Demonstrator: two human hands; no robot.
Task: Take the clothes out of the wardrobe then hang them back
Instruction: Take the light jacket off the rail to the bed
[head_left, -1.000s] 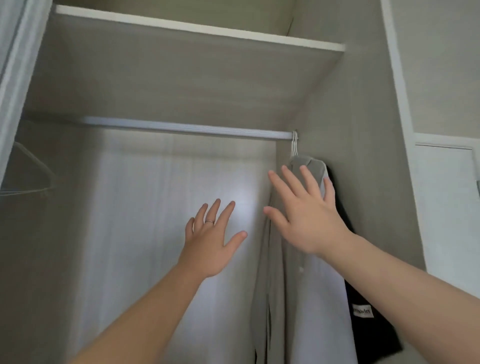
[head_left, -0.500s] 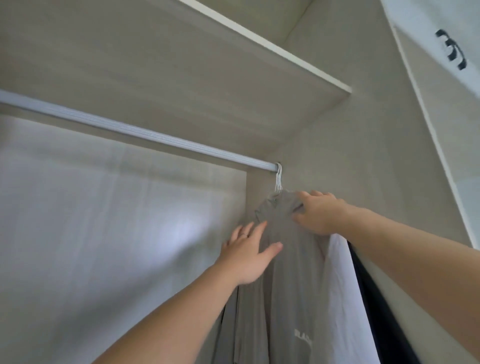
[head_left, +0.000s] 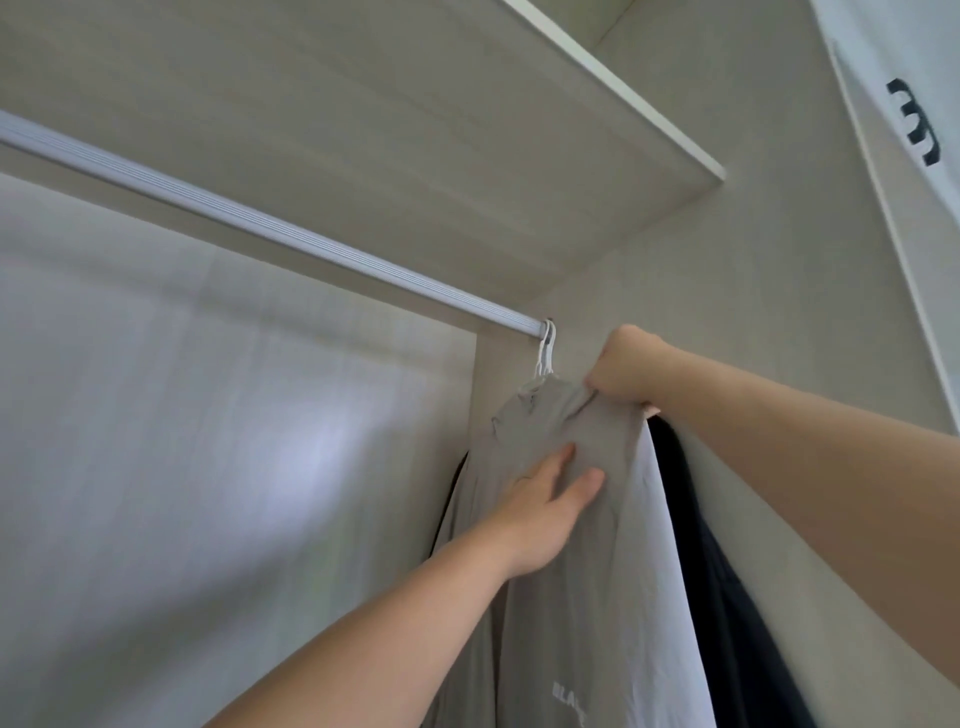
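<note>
A grey shirt (head_left: 561, 597) hangs from white hanger hooks (head_left: 545, 351) at the right end of the wardrobe rail (head_left: 260, 223). Behind it hang a white garment (head_left: 660, 561) and a dark garment (head_left: 727, 597). My right hand (head_left: 621, 371) grips the grey shirt's shoulder just right of the hooks, fingers curled into the fabric. My left hand (head_left: 545, 512) lies against the grey shirt below the collar; its fingertips are sunk into the cloth, so whether it pinches or just presses cannot be seen.
A shelf (head_left: 467, 171) runs above the rail. The wardrobe's right side wall (head_left: 753, 291) is directly behind the clothes. The rail to the left of the hooks carries nothing in view. A white door or panel with a dark handle (head_left: 917, 124) is at the upper right.
The view has tilted up and closed in on the hooks. My right hand went from resting on the shirt's shoulder to bunching the fabric. My left hand moved onto the grey shirt.
</note>
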